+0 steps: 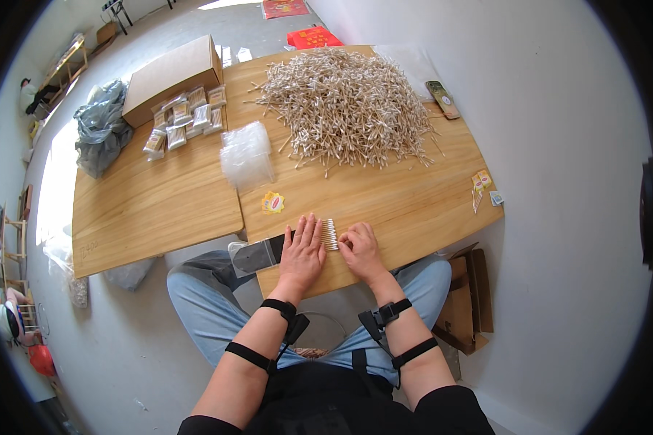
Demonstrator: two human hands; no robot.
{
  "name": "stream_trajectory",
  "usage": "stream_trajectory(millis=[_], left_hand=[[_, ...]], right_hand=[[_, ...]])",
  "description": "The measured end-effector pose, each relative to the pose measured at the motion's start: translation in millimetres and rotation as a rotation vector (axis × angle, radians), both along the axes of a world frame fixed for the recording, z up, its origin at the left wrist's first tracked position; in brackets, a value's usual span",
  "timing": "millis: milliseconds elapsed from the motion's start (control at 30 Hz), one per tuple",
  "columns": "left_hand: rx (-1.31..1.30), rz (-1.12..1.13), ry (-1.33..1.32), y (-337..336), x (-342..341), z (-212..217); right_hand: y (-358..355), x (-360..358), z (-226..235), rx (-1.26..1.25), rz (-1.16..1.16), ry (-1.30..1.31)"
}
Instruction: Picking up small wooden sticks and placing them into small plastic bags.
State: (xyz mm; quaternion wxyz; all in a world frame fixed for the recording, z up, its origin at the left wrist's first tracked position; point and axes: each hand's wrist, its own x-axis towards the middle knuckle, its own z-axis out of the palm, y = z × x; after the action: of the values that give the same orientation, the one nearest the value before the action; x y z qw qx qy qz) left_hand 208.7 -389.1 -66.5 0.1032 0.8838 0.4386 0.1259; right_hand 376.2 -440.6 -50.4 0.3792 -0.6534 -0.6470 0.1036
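Here, both hands press a row of cotton swabs [329, 234] flat.
Left hand [302, 254] fingers spread over the plastic bag [257, 255]; right hand [360, 250] fingers loosely curled, gripping nothing.

cardboard box [170, 78] | grey plastic bag [100, 127] | phone [443, 99] | yellow sticker [272, 202] | filled packets [185, 119]

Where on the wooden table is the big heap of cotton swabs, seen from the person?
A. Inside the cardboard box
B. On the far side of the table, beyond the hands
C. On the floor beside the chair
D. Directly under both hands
B: the heap of cotton swabs lies on the far part of the table, well beyond the left hand and right hand, which rest at the near edge on a small row of swabs.
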Motion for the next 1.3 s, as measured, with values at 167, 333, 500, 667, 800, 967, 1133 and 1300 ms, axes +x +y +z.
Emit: stream_trajectory(millis=[167,333,500,667,800,967,1133,1300], left_hand=[[-0.005,-0.001,0.002,-2,2,1],[-0.022,0.007,0.016,-2,1,4],[-0.03,0.012,0.005,-1,0,5],[-0.026,0.01,0.018,0,-1,5],[-0.02,0.003,-0.015,-1,0,3],[-0.028,0.0,-0.035,0,0,1],[-0.023,0.006,0.005,0,-2,2],[-0.019,0.003,0.015,0,0,3]], right_hand=[[-5,4,2,-0.007,-0.044,0.138],[-40,6,29,-0.292,0.177,0.276],[-74,1,42,-0.344,0.421,0.156],[-62,-1,36,-0.39,0.308,0.313],[-36,-5,28,-0.364,0.073,0.231],[-22,-9,16,-0.117,-0.006,0.056],[-23,-9,12,-0.094,-0.021,0.068],[-19,-12,13,-0.089,-0.096,0.14]])
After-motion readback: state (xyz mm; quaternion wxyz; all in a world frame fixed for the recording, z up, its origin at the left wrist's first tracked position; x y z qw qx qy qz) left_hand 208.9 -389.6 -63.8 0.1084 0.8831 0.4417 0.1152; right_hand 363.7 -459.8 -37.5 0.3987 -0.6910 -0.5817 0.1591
